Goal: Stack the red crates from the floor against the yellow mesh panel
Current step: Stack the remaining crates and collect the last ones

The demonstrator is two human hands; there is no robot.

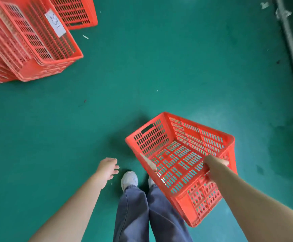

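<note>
A red perforated crate (179, 154) hangs tilted above the green floor at the lower right. My right hand (215, 165) grips its near right rim and carries it. My left hand (108, 167) hangs free at the lower middle, fingers loosely spread, holding nothing, left of the crate. A stack of nested red crates (28, 49) stands at the upper left, the top one bearing a white paper label (55, 22). Another red crate (75, 11) stands behind that stack. No yellow mesh panel is in view.
My legs in blue trousers and white shoes (129, 179) stand just below the carried crate. A grey pipe or rail (292, 49) runs along the floor's right edge. Open green floor (159, 67) lies between me and the stack.
</note>
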